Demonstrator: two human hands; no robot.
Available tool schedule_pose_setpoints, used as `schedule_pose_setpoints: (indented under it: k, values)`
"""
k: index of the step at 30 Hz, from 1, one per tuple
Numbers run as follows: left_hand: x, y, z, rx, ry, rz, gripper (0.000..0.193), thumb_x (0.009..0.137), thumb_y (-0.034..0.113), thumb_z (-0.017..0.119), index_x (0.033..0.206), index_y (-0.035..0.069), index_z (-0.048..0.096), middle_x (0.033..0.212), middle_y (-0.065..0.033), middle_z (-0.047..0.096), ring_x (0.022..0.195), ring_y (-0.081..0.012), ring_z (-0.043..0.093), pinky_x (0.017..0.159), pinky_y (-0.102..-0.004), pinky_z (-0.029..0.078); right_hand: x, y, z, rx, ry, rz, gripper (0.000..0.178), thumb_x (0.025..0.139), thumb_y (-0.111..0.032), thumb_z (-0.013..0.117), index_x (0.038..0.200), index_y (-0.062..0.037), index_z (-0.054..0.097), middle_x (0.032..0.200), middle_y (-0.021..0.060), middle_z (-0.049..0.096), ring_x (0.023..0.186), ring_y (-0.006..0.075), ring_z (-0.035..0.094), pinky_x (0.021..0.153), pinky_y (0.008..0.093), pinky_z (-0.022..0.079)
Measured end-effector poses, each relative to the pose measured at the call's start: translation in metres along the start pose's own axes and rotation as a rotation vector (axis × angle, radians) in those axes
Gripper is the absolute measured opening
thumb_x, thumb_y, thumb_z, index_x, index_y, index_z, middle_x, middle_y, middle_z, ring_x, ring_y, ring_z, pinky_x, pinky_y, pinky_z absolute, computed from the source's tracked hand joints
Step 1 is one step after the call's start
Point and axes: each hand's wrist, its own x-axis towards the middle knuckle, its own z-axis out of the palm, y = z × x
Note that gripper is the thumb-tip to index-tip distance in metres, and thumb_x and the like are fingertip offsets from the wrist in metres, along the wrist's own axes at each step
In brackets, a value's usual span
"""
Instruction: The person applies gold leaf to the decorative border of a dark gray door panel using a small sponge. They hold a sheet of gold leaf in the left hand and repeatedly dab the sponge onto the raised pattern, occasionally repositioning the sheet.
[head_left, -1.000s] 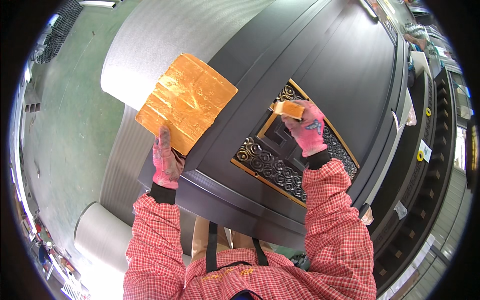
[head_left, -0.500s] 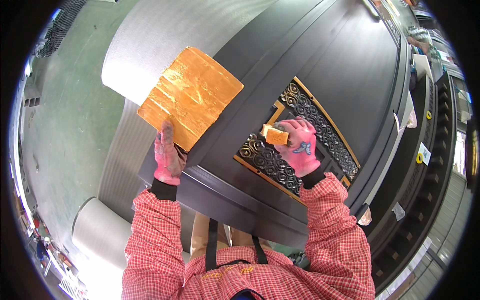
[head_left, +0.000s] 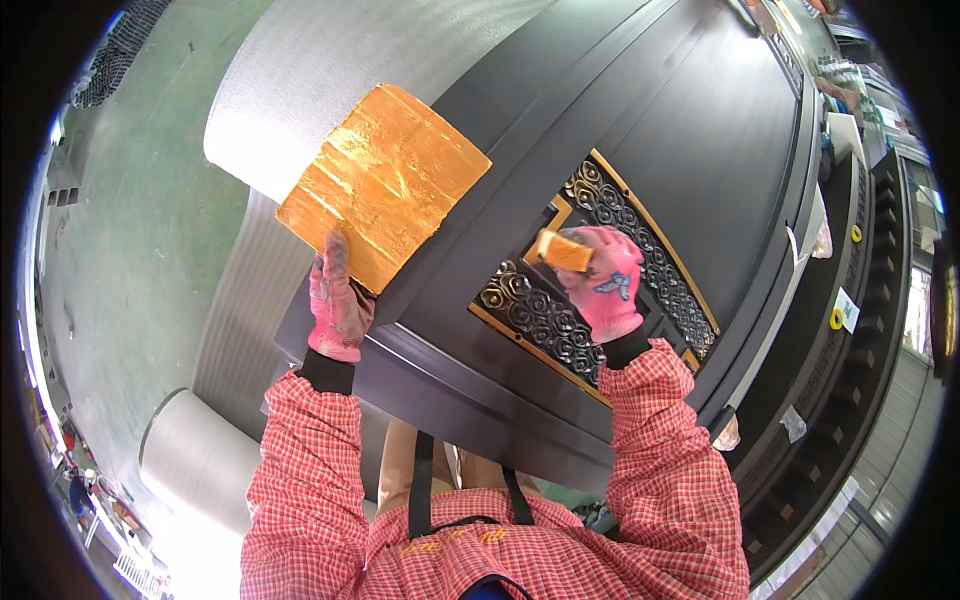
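Left grip (head_left: 340, 305) clamped on gold board (head_left: 390, 180) by left edge of dark panel (head_left: 700, 170); right grip (head_left: 608, 285) closed round sponge (head_left: 567, 252) over carved inset (head_left: 550, 318). I see border (head_left: 541, 358) gold, most rosettes (head_left: 563, 330) dark: partway, I'd judge.

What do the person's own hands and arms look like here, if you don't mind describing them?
The left hand and right hand wear pink gloves, the left one darkly smudged, the right one bearing a bluish winged motif. Black cuffs join them to red-and-white checked sleeves.
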Motion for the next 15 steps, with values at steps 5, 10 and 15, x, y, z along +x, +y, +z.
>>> schedule_pose_setpoints:
  k: [5,10,15]
  values:
    - [0.002,-0.001,-0.003,-0.001,0.0,-0.007,0.058,0.088,0.043,0.059,0.129,0.006,0.039,0.123,-0.0066,0.053,0.108,-0.0199,0.058,0.086,-0.032,0.053,-0.016,-0.013,-0.003,-0.028,-0.071,-0.014,0.035,0.054,-0.01,0.074,0.088,-0.0085,0.064,0.088,0.0062,0.065,0.087,0.0292,0.06,0.083,0.0386,0.045]
    - [-0.001,0.002,0.002,-0.018,0.0,-0.019,0.058,0.088,0.042,0.059,0.129,0.006,0.04,0.123,-0.0062,0.053,0.109,-0.0196,0.058,0.087,-0.0325,0.053,-0.027,-0.01,0.001,0.144,0.037,0.117,0.031,0.058,-0.012,0.072,0.088,-0.0095,0.064,0.085,0.0069,0.065,0.085,0.0299,0.06,0.083,0.0378,0.045]
    - [0.004,-0.003,-0.004,0.008,0.054,0.007,0.058,0.088,0.042,0.06,0.129,0.006,0.04,0.123,-0.0062,0.053,0.108,-0.0197,0.058,0.087,-0.0327,0.053,-0.029,-0.013,-0.006,-0.01,-0.048,0.11,0.028,0.059,-0.014,0.072,0.086,-0.0099,0.065,0.084,0.0072,0.065,0.084,0.0295,0.061,0.081,0.0387,0.045]
